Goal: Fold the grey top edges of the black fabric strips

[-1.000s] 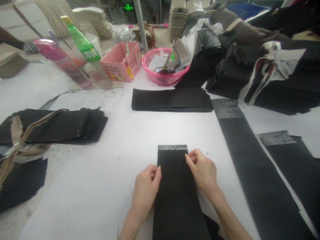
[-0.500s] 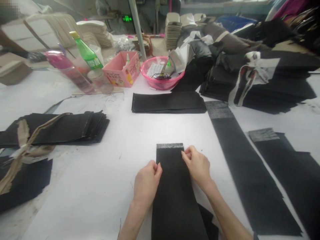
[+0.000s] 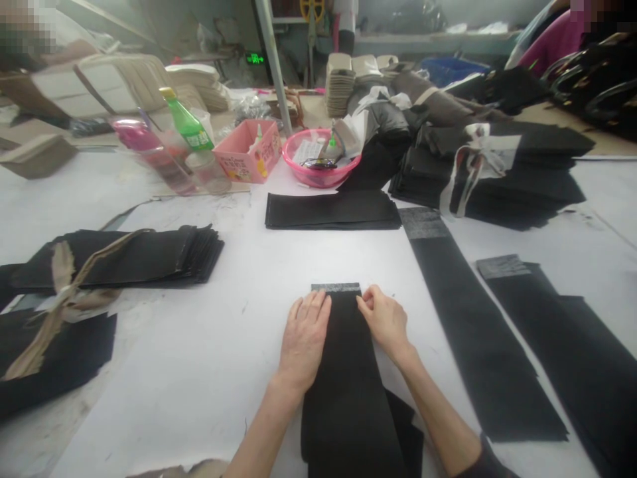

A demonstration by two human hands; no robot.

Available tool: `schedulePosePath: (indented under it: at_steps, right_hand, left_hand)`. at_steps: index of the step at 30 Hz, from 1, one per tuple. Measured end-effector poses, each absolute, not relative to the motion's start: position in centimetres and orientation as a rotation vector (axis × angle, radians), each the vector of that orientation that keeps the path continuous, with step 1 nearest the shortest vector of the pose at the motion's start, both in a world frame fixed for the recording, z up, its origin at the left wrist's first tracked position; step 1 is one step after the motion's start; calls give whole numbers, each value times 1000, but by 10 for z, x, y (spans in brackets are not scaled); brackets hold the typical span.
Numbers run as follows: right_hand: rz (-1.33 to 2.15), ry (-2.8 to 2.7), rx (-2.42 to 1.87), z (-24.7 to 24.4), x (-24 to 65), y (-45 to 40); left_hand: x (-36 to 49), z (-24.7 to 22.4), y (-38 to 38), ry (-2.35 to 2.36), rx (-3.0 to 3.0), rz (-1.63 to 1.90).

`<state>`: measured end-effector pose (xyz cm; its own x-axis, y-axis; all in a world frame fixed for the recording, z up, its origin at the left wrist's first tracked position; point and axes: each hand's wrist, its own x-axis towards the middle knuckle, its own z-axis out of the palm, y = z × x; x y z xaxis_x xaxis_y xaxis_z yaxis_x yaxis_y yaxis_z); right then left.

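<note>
A long black strip lies lengthwise before me, with a greyish band across its far end. My left hand rests with fingers stretched out flat on the strip's left side, fingertips just by that band. At the opposite edge, my right hand pinches the strip's upper right side between thumb and forefinger. Beneath the strip's lower right part, more black pieces show. Whether the strip is cloth or leather I cannot tell.
Rows of black strips with grey ends lie to the right. Tied black bundles stand at left and back right. A flat black stack, a pink basin, a pink box and a green bottle are farther back.
My left hand has gone from a pinch at the strip's left edge to lying flat on it, farther up. My right hand keeps its pinch on the right edge. The view has shifted slightly.
</note>
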<state>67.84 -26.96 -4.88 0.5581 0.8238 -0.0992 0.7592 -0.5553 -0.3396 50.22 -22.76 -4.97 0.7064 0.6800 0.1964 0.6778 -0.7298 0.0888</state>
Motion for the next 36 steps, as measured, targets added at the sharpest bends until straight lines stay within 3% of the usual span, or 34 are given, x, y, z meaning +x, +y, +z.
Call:
schedulePosePath:
  at_steps: [3,10,16,36]
  right_hand:
    - [320,-1334,-2549,-49,678,-270]
    - [222,-1384,-2535,-51,684,-275]
    - [33,-1624,-2235,-45,670,-278]
    - [83,-1901,-2100,-37,689,-248]
  left_hand:
    - [499,-56,-223,918,2938,251]
    - [497,-55,-221,903,2925,221]
    - [498,-46,-219,886,2938,192]
    - [507,-41,-190,804,2852,307]
